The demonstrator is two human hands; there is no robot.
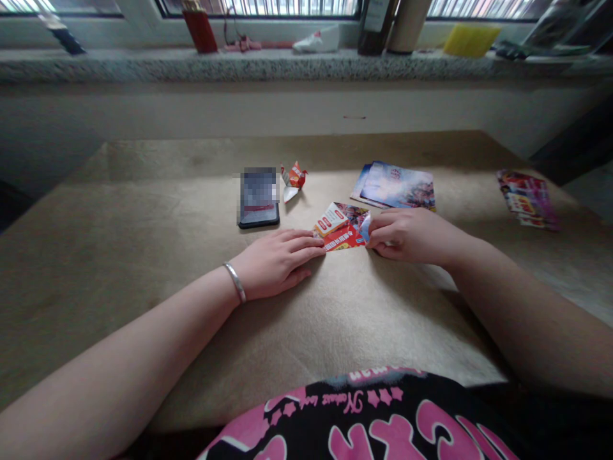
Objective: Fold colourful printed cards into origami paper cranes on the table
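A folded piece of printed paper [341,231], mostly red and white, lies on the table between my hands. My left hand [280,260] is stretched out flat, its fingertips resting on the paper's left edge. At the right edge, my right hand [402,235] has its fingers pinched on a corner of the paper, which is lifted and shows a pale blue patch. Just beyond my left hand stands a small folded paper crane [294,181] in red, orange and white. A phone [259,197] lies flat to the left of the crane.
Several blue-purple printed sheets [400,185] lie behind my right hand. More printed papers [527,199] rest near the table's right edge. The stone windowsill [268,66] beyond the table holds a red bottle [200,27], a yellow block [472,40] and other items.
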